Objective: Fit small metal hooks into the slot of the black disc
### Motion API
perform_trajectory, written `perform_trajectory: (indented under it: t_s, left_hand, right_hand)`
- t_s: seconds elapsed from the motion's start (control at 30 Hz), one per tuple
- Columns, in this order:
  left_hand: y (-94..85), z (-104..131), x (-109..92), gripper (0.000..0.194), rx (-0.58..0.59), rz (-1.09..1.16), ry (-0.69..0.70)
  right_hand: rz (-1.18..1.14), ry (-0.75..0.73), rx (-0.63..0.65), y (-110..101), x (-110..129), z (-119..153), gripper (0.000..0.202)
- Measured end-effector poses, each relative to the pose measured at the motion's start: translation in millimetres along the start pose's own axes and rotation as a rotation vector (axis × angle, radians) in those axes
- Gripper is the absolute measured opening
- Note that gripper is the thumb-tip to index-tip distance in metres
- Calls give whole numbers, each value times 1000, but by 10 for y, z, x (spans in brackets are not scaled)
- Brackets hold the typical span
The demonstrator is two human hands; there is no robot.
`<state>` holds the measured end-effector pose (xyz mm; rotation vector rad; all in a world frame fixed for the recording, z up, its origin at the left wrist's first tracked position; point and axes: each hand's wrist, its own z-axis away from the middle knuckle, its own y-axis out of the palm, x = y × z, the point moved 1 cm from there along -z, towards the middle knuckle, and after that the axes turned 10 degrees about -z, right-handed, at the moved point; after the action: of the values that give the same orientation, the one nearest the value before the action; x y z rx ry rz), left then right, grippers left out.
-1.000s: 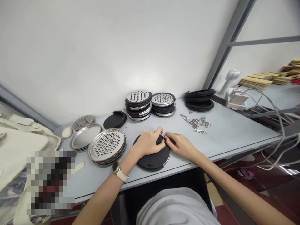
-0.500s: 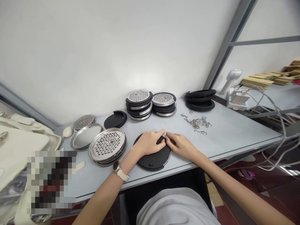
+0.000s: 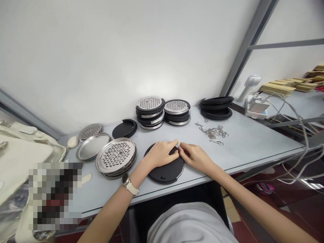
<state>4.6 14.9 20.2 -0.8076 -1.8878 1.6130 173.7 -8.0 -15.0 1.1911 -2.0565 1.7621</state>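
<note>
A black round disc (image 3: 164, 172) with a small hole and a shiny metal edge lies near the table's front. Across its top rests my left hand (image 3: 162, 154), fingers curled and gripping its far right part. My right hand (image 3: 194, 157) is at the disc's right rim, thumb and fingertips pinched together. A bit of shiny metal shows between the two hands' fingertips, too small and covered to name. Further right lies a loose pile of small metal snap hooks (image 3: 215, 132). Left of my hands is a stack of perforated metal plates (image 3: 116, 156).
Plain metal plates (image 3: 93, 147) and a black disc (image 3: 124, 129) sit at left. Two stacks of black-and-silver perforated discs (image 3: 150, 103) stand by the wall, with black rings (image 3: 216, 114) to their right. A handheld scanner (image 3: 249, 87) and cables are beyond. A cream bag (image 3: 22, 148) borders the left.
Hardly anything differs. Both hands stay at the disc's far right rim, with only a very slight shift of the fingers.
</note>
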Motion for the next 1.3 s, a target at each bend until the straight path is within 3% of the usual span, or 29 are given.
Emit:
perform_trajectory:
  t_s: [1.3]
  left_hand:
    - [-20, 2, -9, 7, -31, 108, 13]
  right_hand:
    - [9, 0, -55, -5, 15, 16, 17]
